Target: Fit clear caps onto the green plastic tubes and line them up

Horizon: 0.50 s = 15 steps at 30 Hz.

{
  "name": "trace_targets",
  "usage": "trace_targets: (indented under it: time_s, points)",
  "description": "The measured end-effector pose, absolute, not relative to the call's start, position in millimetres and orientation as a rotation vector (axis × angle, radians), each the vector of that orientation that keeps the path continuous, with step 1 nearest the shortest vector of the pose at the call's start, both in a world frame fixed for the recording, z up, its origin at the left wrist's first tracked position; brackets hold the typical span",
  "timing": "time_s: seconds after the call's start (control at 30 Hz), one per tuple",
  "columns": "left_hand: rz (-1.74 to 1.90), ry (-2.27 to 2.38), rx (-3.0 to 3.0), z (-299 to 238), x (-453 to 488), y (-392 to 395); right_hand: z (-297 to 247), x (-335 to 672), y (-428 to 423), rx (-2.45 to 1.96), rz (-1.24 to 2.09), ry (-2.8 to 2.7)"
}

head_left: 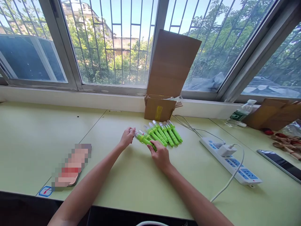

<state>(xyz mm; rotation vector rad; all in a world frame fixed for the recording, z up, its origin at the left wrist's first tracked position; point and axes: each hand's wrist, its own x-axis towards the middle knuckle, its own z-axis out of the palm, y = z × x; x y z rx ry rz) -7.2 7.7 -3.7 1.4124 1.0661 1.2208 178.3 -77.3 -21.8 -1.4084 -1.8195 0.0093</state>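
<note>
Both my hands are on one bright green stick [143, 139] with a ribbed handle and a clear tip; its exact kind I cannot make out. My left hand [127, 138] pinches the clear end. At the green handle end, the fingers of my right hand [160, 154] are closed around it. Several similar green sticks [166, 133] lie side by side on the pale green table [113, 185], just beyond my right hand, with their clear tips pointing away from me.
An open cardboard box [154, 108] stands behind the sticks against the sill. To the right are a white power strip [231, 160] with plugged cables, a water bottle [241, 113] and a dark phone [281, 163]. A blurred-out flat object [72, 166] lies left.
</note>
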Motion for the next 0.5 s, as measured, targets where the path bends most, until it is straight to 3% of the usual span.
trace_targets:
  time_s: [0.27, 0.5]
  points:
    - [1.175, 0.865, 1.42, -1.9, -9.0, 6.8, -19.3, 180.1, -78.3, -1.498, 0.117, -1.826]
    - [1.212, 0.915, 1.305, 5.4, -7.7, 1.6, -20.8, 179.1, -79.3, -1.429, -0.086, -1.775]
